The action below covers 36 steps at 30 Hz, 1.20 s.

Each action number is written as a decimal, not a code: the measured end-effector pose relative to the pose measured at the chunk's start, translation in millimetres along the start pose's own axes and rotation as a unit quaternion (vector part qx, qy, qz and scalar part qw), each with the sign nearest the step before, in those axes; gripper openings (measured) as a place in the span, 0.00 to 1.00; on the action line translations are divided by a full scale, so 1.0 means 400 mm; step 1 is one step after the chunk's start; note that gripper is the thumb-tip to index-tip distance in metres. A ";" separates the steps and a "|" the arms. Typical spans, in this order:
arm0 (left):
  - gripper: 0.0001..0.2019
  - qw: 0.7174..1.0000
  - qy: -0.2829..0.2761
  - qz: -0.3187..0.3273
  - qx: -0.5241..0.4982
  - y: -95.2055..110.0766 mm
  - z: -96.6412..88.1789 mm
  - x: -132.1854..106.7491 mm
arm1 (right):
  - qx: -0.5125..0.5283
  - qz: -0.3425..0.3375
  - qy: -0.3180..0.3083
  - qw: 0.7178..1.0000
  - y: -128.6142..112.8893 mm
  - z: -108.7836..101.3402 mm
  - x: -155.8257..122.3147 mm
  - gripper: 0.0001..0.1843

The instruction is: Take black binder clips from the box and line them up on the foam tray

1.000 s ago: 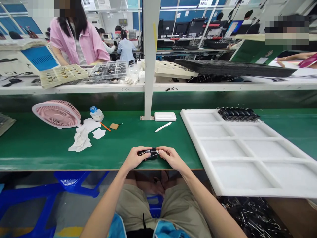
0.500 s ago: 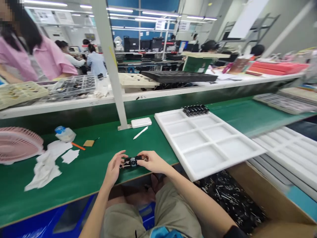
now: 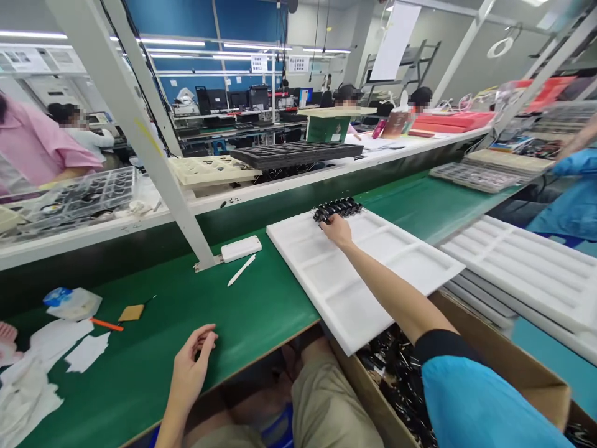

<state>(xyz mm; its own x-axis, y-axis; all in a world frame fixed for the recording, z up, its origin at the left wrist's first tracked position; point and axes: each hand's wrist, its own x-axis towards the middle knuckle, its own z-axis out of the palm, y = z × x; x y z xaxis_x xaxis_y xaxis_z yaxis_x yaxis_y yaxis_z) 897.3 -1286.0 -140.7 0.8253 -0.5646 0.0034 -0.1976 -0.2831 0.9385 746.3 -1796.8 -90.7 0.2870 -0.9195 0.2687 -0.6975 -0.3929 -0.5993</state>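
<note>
My right hand (image 3: pixel 336 229) is stretched far forward over the white foam tray (image 3: pixel 373 274). Its fingers are closed on a small black part, at the end of a row of black parts (image 3: pixel 339 208) in the tray's far compartment. My left hand (image 3: pixel 190 367) rests on the green bench top (image 3: pixel 153 348) near its front edge. Its fingers are loosely curled and apart, with nothing in them.
A white box (image 3: pixel 240 247) and a white pen (image 3: pixel 241 270) lie by the slanted white post (image 3: pixel 140 143). Paper scraps (image 3: pixel 84 350) and a small bottle (image 3: pixel 72 303) lie at left. A cardboard box of black parts (image 3: pixel 396 373) stands below the tray, more foam trays (image 3: pixel 527 267) at right.
My right hand has carried the black part from in front of me out to the row at the tray's far end. My left hand let go and stayed. My view has turned right.
</note>
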 end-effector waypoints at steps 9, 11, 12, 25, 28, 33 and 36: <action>0.27 0.999 0.014 -0.006 0.039 0.016 0.006 0.001 | -0.178 -0.082 -0.015 0.981 -0.003 0.101 0.078 0.12; 0.27 0.999 0.015 -0.001 0.042 0.022 0.007 0.000 | -0.199 -0.101 0.004 0.975 0.002 0.106 0.078 0.11; 0.27 0.999 0.014 0.002 0.041 0.023 0.007 0.000 | -0.207 -0.106 0.009 0.972 0.006 0.106 0.077 0.12; 0.18 0.999 0.009 0.039 0.025 0.039 0.007 -0.032 | -0.010 -0.407 0.009 0.913 -0.286 0.054 -0.181 0.17; 0.17 0.999 0.015 0.042 0.016 0.042 0.006 -0.043 | 0.054 -0.546 -0.092 0.831 -0.403 0.093 -0.336 0.21; 0.15 0.999 0.020 0.044 -0.006 0.045 -0.003 -0.057 | 0.167 -0.616 -0.154 0.754 -0.539 0.253 -0.585 0.22; 0.14 0.999 0.030 0.035 -0.025 0.046 -0.009 -0.061 | 0.240 -0.567 -0.147 0.774 -0.583 0.349 -0.682 0.23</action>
<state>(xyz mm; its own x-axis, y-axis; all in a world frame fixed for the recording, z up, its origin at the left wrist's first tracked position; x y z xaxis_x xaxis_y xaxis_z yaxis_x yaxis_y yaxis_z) 875.6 -1274.7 -122.1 0.8412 -0.5332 0.0900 -0.2317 -0.2050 0.9509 922.5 -1456.5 -129.6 0.7220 0.0840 0.6867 0.4161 -0.8458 -0.3340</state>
